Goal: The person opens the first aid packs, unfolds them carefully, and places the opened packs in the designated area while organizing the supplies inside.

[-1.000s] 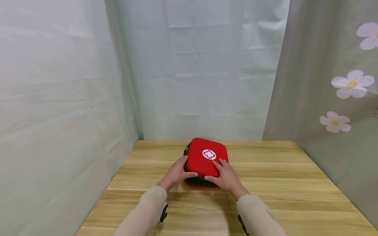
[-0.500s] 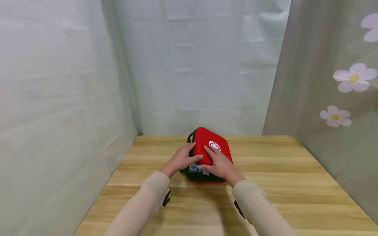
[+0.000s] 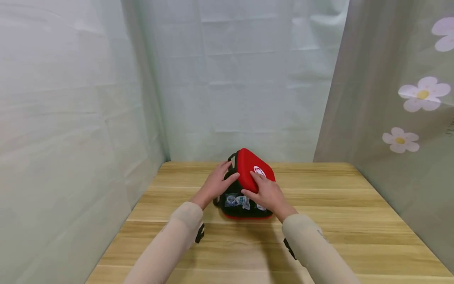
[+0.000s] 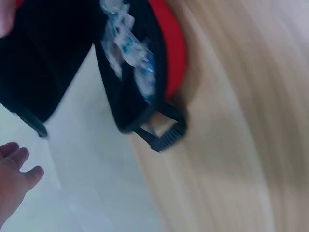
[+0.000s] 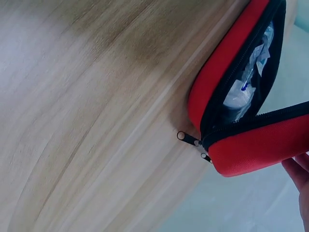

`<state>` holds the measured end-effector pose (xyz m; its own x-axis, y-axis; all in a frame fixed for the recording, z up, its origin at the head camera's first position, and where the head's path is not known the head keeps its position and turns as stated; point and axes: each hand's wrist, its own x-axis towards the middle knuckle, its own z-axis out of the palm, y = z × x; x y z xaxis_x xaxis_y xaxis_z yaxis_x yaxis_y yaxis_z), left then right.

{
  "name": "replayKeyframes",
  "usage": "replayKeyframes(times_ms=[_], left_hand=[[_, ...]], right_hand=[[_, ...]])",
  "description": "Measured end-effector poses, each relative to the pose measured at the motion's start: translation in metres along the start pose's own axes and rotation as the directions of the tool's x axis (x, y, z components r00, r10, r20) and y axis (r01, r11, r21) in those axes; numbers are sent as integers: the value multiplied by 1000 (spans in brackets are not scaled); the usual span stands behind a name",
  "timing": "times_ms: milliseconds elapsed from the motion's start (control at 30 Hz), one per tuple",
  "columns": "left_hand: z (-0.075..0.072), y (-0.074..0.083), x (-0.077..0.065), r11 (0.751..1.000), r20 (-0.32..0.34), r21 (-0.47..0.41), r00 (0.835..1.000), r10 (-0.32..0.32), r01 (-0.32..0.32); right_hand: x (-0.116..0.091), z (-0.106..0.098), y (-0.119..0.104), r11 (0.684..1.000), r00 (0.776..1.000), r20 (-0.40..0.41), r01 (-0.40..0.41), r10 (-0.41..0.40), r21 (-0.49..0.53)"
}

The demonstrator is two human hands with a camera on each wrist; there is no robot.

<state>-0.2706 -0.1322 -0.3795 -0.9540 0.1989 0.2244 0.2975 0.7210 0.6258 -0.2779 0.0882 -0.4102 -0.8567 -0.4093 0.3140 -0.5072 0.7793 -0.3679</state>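
A red first-aid kit [image 3: 252, 165] with a white oval emblem stands on the wooden table, its lid tilted up and its zipper undone. My right hand [image 3: 268, 193] grips the lid's front edge, fingers on the red outside and thumb near the rim. In the right wrist view its fingers [image 5: 298, 173] meet the lid's outer face. Spread beside the lid's left edge, my left hand [image 3: 215, 182] holds nothing; the left wrist view has this hand [image 4: 15, 180] apart from the black lining. Clear packets [image 4: 129, 46] fill the base.
The wooden table [image 3: 340, 221] extends around the kit. Pale curtains [image 3: 230, 79] hang behind and at the left, a flowered one [image 3: 423, 92] at the right. Two zipper pulls [image 5: 186, 137] dangle at the kit's corner, and a black handle [image 4: 166, 135] juts from its side.
The lid has risen from nearly closed and tilted to the right, exposing the packets. My left hand has come off the red lid to its left edge; my right hand has stayed with the lid.
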Motion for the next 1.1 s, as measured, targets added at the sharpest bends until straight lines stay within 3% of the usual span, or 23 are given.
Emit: replayKeyframes(times_ms=[133, 200, 300, 433, 567, 667, 867, 1100], left_hand=[[-2, -21, -3, 1000, -61, -13, 998, -17, 17], [-2, -33, -6, 999, -57, -5, 998, -34, 34], [3, -48, -13, 995, 11, 9, 995, -95, 95], [16, -63, -24, 984, 128, 17, 975, -180, 179], [34, -73, -31, 982, 193, 34, 963, -189, 186], [46, -77, -33, 982, 217, 63, 958, -189, 179], [60, -78, -31, 988, 226, 92, 964, -139, 121], [63, -70, -31, 965, 232, 171, 944, -236, 199]], right_hand=[[-1, -4, 2, 999, 1000, -3, -27, 27, 32], [-1, -6, 2, 999, 999, -7, -35, 35, 31], [-2, -9, 3, 999, 999, -26, -36, 37, 35], [-2, -13, 4, 999, 998, -58, -29, 31, 30], [-3, -16, 6, 998, 995, -89, -31, 36, 48], [-5, -19, 8, 997, 993, -109, -38, 45, 71], [-5, -29, 14, 998, 987, -158, -2, 13, 69], [-5, -44, 21, 998, 983, -184, 0, 11, 60]])
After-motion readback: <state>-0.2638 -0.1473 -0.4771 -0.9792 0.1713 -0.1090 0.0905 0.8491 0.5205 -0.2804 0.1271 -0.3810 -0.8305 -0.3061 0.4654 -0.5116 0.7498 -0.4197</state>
